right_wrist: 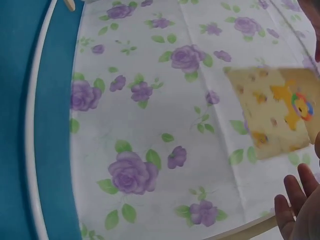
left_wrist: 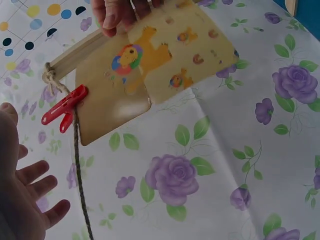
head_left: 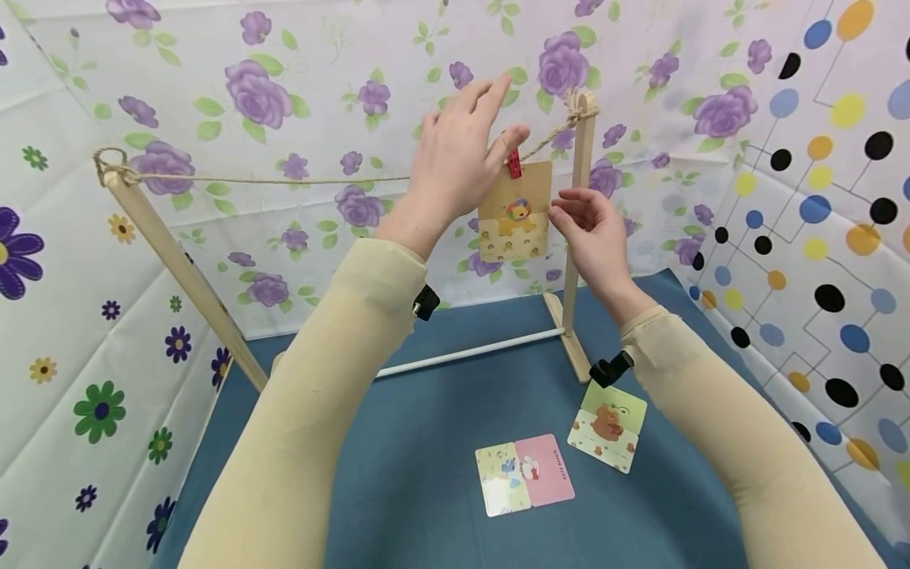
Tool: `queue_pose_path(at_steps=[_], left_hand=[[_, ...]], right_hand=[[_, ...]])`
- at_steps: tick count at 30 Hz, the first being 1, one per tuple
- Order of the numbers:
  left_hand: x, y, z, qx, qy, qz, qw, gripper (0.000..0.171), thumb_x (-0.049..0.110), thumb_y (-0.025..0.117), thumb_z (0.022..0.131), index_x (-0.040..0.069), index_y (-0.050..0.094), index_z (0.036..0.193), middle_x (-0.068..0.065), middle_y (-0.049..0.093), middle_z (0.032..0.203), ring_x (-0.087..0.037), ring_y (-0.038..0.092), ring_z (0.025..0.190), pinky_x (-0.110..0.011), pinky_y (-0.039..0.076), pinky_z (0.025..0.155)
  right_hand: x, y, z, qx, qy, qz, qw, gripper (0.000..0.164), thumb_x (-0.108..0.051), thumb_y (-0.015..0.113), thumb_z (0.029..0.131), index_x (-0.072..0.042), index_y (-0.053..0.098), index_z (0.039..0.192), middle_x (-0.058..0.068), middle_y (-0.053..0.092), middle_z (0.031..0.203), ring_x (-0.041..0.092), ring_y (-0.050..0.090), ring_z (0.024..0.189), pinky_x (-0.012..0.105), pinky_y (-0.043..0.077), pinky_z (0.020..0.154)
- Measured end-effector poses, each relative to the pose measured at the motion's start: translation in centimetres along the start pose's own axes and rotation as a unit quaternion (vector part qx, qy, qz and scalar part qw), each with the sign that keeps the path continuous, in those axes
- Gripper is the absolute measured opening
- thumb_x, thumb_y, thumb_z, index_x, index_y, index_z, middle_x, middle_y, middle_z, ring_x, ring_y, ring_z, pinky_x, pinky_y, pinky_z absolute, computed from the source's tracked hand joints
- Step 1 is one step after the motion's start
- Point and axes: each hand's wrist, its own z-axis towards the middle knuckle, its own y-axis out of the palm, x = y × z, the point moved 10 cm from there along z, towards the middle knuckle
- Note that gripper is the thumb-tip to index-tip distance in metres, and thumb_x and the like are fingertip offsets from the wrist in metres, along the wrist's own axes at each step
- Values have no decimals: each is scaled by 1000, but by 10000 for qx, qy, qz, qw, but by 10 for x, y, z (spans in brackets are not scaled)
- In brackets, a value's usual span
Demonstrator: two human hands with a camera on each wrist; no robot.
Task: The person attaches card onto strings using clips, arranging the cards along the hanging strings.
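Note:
A tan card with a lion point(head_left: 517, 212) hangs from the twine point(head_left: 284, 181), held by a red clothespin point(head_left: 515, 164) at its upper edge. My left hand point(head_left: 465, 150) is raised beside the clothespin with fingers extended; in the left wrist view, its fingers point(left_wrist: 40, 185) are spread apart from the clothespin point(left_wrist: 67, 106) and grip nothing. My right hand point(head_left: 593, 237) pinches the card's right edge between thumb and fingertips. In the right wrist view, the card point(right_wrist: 275, 115) is at the right, and part of the right hand point(right_wrist: 302, 205) shows below it.
The twine is tied between a left wooden post point(head_left: 185, 276) and a right one point(head_left: 581, 158), with a white rod point(head_left: 469, 350) low between them. On the blue cloth point(head_left: 426, 474) lie a pink-and-yellow card point(head_left: 526, 474) and a green bear card point(head_left: 607, 427).

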Motion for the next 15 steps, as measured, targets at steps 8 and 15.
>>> queue_pose_path(at_steps=[8,15], left_hand=[[-6,-2,-3,209,-53,-119,9997,74,66,30,110,31,14,174,-1,19,177,-19,18,162,-44,17,128],[-10,-4,-5,431,-26,-128,9990,73,66,30,110,30,17,173,-2,17,177,-18,12,163,-45,14,128]], right_hand=[[12,-4,-8,148,7,131,9998,27,-15,71,106,-4,68,130,15,72,125,20,68,111,28,55,99],[14,-7,-13,361,-106,82,9993,22,-13,71,106,-4,71,126,9,73,117,18,68,106,25,55,95]])
